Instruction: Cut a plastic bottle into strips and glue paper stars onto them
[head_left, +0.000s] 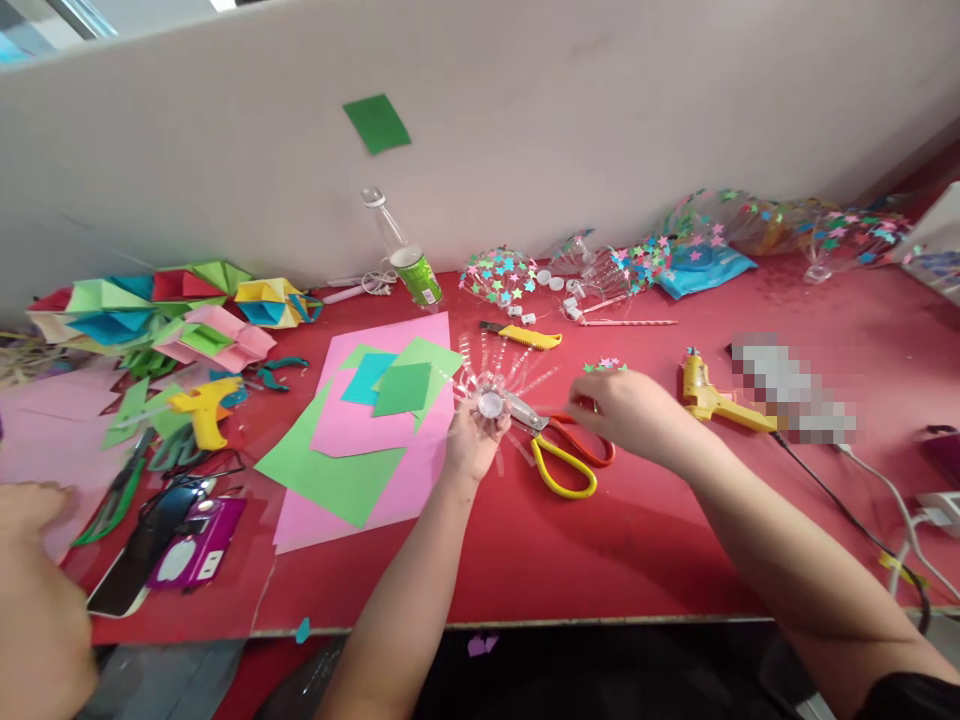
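My left hand (pixel 478 442) is closed round the neck of a clear plastic bottle top (pixel 491 404), whose cut strips fan out around it. My right hand (pixel 619 405) hovers to its right with the fingers curled down and together; whatever they hold is hidden. Just behind that hand lies a small pile of paper stars (pixel 604 365). Scissors (pixel 566 470) with one yellow and one red handle lie between my hands, their blades partly behind the bottle top. A yellow utility knife (pixel 529 337) rests beyond the strips.
Left are pink and green paper sheets (pixel 360 440), a yellow glue gun (pixel 206 410) and another person's arm (pixel 37 600). A corded glue gun (pixel 712 395) lies right. Star-covered strip domes (pixel 499 277) and a clear bottle (pixel 412 265) stand along the wall.
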